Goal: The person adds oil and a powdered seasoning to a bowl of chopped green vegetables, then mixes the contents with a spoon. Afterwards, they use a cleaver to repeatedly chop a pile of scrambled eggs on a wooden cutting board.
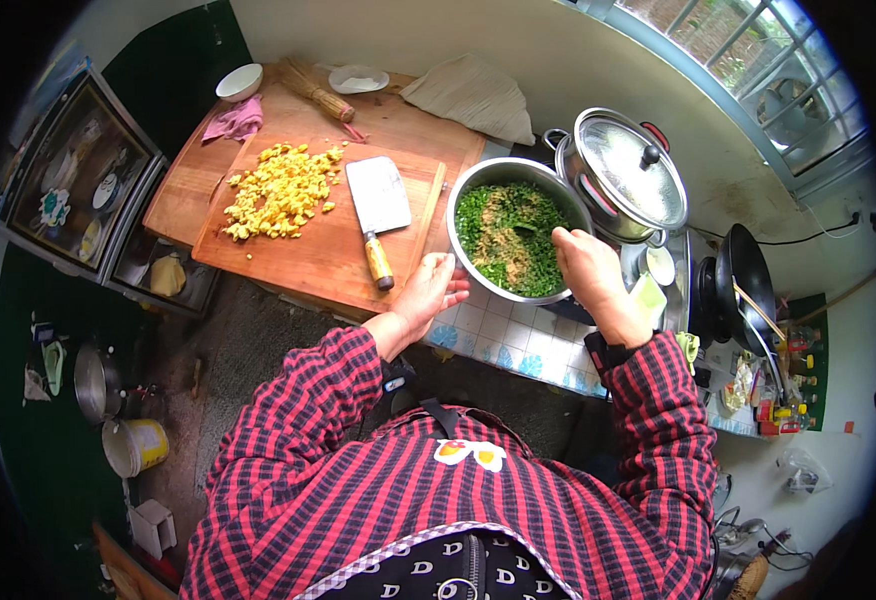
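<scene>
A round stainless steel pot (511, 295) holds finely chopped greens (475, 210) with a light brown crumbly ingredient (504, 244) heaped over the middle. My right hand (594, 274) is closed on a utensil at the pot's right rim. The dark end of this utensil (525, 227) lies in the greens; its handle is mostly hidden by my fist. At the pot's lower left side is my left hand (424, 296), fingers spread and holding nothing; whether they touch the wall is unclear. A cleaver (378, 196) rests on the wooden cutting board (288, 262), right of chopped yellow egg-like pieces (280, 191).
Close behind the pot stands a larger steel pot with a glass lid (625, 169). A black wok (745, 277) and several bottles (790, 412) are at right. A straw brush (325, 97), a pink cloth (235, 120) and a white bowl (240, 82) lie beyond the board.
</scene>
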A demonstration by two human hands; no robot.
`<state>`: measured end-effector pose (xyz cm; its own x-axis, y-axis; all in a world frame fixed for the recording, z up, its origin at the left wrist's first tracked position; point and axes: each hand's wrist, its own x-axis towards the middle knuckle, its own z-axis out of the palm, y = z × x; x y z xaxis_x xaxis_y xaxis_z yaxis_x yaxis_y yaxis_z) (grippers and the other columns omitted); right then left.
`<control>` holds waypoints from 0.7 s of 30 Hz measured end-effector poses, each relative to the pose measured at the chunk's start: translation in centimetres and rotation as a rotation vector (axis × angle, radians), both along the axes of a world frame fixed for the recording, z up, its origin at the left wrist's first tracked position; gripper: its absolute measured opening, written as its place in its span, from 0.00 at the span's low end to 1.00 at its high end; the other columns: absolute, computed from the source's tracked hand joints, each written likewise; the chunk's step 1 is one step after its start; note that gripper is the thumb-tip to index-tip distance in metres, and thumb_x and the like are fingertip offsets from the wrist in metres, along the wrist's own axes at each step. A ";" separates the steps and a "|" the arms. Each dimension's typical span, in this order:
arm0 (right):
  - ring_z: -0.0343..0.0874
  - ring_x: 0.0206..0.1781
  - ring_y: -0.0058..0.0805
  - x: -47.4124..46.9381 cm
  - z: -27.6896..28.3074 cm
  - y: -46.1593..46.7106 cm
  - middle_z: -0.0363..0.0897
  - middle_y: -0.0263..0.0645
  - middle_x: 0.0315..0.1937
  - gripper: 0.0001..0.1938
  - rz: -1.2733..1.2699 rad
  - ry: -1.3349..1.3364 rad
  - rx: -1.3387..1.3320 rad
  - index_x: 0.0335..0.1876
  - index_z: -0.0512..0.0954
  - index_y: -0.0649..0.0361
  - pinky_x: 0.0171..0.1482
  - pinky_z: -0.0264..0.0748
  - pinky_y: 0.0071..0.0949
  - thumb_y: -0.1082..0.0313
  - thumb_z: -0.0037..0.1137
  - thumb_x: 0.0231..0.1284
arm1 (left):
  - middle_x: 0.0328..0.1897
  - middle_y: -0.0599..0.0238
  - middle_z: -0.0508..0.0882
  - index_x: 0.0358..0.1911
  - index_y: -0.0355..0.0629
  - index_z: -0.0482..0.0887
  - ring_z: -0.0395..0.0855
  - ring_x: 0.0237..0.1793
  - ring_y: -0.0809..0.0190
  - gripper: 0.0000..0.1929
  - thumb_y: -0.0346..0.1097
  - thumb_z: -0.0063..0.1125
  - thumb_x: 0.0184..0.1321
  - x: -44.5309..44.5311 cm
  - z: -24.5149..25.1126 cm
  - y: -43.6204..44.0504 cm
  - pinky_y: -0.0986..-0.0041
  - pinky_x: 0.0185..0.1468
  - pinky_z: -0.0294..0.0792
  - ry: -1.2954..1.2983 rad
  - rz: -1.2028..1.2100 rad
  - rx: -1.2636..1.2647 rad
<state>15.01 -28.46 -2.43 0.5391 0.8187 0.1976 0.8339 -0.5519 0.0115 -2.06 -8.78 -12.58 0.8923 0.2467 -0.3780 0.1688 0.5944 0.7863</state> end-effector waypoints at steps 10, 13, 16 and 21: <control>0.77 0.33 0.28 0.6 -1.1 -0.4 0.74 0.37 0.35 0.07 0.149 0.546 0.574 0.44 0.81 0.58 0.35 0.75 0.25 0.74 0.63 0.63 | 0.48 0.69 0.81 0.57 0.42 0.74 0.79 0.45 0.70 0.16 0.45 0.49 0.77 4.1 -2.3 0.1 0.72 0.50 0.76 0.045 0.178 0.306; 0.81 0.40 0.23 1.3 -1.4 -0.9 0.77 0.38 0.47 0.08 0.213 0.873 0.698 0.49 0.80 0.61 0.38 0.81 0.20 0.80 0.55 0.69 | 0.44 0.69 0.80 0.55 0.39 0.76 0.75 0.45 0.71 0.18 0.48 0.50 0.77 2.8 -2.7 1.2 0.77 0.51 0.69 -0.042 0.287 0.334; 0.84 0.43 0.27 2.6 -1.1 -1.0 0.80 0.41 0.45 0.09 0.284 0.770 0.744 0.51 0.79 0.63 0.43 0.82 0.23 0.80 0.53 0.69 | 0.44 0.72 0.79 0.55 0.41 0.75 0.74 0.44 0.74 0.18 0.48 0.50 0.77 0.9 -1.9 2.1 0.79 0.51 0.69 0.004 0.235 0.302; 0.84 0.44 0.31 5.5 -1.6 0.8 0.82 0.40 0.41 0.07 0.314 0.483 0.537 0.50 0.79 0.63 0.48 0.80 0.27 0.76 0.54 0.71 | 0.41 0.73 0.78 0.51 0.42 0.75 0.73 0.41 0.76 0.15 0.47 0.50 0.77 0.5 -0.5 2.4 0.80 0.47 0.69 -0.010 0.235 0.255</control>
<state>20.52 -27.67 -4.08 0.4257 0.8058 0.4116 0.7963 -0.1175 -0.5934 -1.52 -6.39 -13.08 0.8030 0.5317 -0.2694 0.0423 0.4000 0.9155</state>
